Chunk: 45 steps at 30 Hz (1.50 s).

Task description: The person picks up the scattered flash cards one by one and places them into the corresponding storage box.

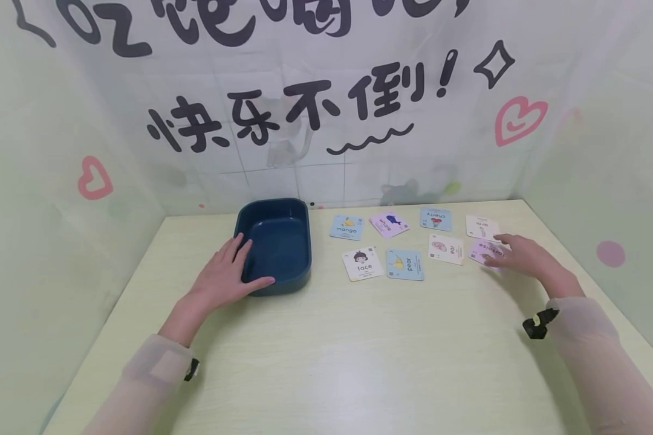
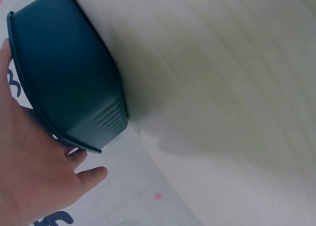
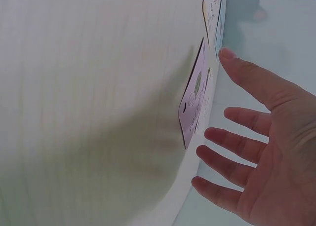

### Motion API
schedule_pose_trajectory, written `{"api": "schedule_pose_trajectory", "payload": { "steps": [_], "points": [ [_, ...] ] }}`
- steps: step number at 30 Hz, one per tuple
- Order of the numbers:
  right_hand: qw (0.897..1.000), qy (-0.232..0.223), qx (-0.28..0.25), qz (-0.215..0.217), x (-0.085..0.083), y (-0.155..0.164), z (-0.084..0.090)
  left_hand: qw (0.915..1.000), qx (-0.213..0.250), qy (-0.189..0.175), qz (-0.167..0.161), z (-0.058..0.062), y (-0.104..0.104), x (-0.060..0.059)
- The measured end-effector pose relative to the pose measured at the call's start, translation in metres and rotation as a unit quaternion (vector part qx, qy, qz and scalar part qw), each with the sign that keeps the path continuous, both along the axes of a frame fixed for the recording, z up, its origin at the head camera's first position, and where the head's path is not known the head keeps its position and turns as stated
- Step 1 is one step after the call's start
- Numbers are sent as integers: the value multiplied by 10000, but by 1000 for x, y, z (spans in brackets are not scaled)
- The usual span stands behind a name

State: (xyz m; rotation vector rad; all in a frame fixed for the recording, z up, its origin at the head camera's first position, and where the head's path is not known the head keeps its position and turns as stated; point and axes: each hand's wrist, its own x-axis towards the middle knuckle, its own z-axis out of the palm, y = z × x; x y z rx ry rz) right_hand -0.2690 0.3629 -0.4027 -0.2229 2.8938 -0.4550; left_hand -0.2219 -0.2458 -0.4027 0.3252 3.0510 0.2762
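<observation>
My left hand [image 1: 220, 275] rests at the left side of a dark blue plastic bin [image 1: 277, 241], fingers spread over its rim and thumb along the near corner. In the left wrist view, the fingers lie close along the rim of the bin [image 2: 64, 58]. Over at the right, my right hand [image 1: 522, 257] hovers above a purple tortoise card [image 1: 480, 249], partly covering it, thumb and fingers apart. The right wrist view shows that hand [image 3: 281, 157] holding nothing, beside the purple card [image 3: 195, 95]. A white arm card [image 1: 479, 226] lies just behind the tortoise card.
More picture cards lie flat mid-table: mango [image 1: 346, 228], whale [image 1: 390, 223], cherry [image 1: 436, 219], face [image 1: 363, 264], pear [image 1: 405, 264] and ear [image 1: 446, 249]. The pale wooden table [image 1: 326, 350] meets a printed white curtain [image 1: 315, 181] at its back edge.
</observation>
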Motion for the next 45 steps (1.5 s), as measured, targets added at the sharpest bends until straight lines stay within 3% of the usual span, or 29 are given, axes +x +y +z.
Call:
{"api": "schedule_pose_trajectory", "payload": {
  "steps": [16, 25, 36, 45],
  "points": [
    [9998, 105, 94, 104, 1, 9, -13, 9993, 242, -187, 220, -3, 0, 0],
    [9994, 189, 188, 232, 3, 10, -13, 9995, 153, -144, 250, -1, 0, 0],
    [9997, 83, 147, 153, 3, 11, -12, 9993, 108, -107, 336, 6, 3, -1],
    [9998, 91, 154, 70, 6, 8, -11, 9991, 153, -121, 389, 5, 2, -2]
  ]
}}
